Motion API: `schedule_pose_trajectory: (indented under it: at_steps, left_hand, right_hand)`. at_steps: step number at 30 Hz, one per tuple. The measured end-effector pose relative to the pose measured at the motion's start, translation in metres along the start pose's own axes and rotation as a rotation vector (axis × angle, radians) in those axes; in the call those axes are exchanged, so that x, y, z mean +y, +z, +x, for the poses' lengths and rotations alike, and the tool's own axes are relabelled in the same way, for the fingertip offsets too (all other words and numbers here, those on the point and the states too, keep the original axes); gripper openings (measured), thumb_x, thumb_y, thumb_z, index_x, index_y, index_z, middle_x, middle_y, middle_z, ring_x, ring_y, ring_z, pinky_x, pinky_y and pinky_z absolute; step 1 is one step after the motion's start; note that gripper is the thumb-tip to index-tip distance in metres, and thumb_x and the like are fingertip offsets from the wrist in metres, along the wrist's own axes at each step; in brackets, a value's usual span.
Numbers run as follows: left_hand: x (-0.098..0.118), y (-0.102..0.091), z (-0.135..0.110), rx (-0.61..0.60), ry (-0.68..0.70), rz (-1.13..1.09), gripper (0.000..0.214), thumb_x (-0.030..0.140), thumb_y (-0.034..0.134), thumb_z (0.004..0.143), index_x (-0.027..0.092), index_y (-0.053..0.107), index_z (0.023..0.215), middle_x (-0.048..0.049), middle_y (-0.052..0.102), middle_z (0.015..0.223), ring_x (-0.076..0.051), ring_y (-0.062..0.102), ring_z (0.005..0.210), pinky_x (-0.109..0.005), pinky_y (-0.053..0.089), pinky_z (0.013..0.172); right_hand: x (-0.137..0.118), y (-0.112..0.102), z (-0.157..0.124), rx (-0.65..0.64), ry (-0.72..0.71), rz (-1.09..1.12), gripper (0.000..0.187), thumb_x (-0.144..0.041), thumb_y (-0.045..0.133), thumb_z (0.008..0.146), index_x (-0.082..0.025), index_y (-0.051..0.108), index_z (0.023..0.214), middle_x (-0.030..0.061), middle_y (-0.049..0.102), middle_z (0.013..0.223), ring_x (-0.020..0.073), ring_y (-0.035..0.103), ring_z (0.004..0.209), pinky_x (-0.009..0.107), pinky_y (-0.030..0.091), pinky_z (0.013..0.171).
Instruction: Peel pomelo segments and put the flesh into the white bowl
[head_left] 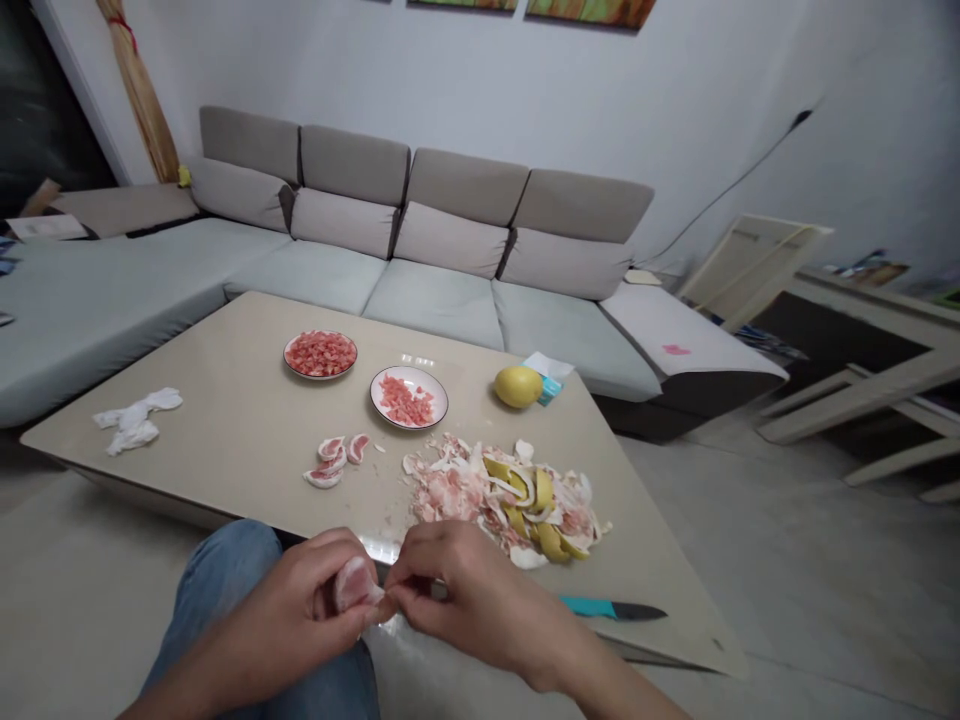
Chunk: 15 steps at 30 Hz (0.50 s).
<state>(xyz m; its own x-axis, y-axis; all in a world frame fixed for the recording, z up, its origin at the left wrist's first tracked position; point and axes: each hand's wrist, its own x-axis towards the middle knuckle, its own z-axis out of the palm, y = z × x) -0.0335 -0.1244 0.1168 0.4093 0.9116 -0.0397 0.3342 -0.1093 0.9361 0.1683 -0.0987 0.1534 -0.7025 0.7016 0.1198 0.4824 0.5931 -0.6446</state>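
Note:
A pomelo segment (355,584), pink with white membrane, is held in my left hand (311,600), its fingers closed around it above my knee. My right hand (465,590) pinches the white membrane at the segment's right end, thumb and forefinger together. Several more pomelo segments (327,465) lie on the table just beyond my left hand. Past my right hand spreads a heap of pomelo peel and membrane (510,495). A knife (615,608) with a turquoise handle lies right of my right wrist, its handle partly hidden.
One plate (436,420) carries a little pink pulp; another plate (321,376) is full of it. A whole yellow pomelo (517,386) sits by a tissue pack (551,388). Crumpled tissue (136,420) lies on the table (225,390) at left. Behind stands a grey sofa (431,300).

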Motion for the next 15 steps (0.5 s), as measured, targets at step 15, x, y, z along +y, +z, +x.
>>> schedule_pose_trajectory:
  at_steps: [15]
  left_hand:
    - [0.002,-0.004,-0.004,-0.181,-0.167,-0.051,0.009,0.026,0.061,0.075,0.019,0.057,0.072,0.003,0.054,0.077,-0.008,0.048,0.055,-0.016,0.037,0.046]
  right_hand:
    - [-0.001,0.008,0.007,-0.092,-0.022,0.085,0.018,-0.003,0.059,0.064,-0.019,0.069,0.061,-0.0046,0.06,0.056,0.008,0.049,0.05,0.017,0.037,0.052]
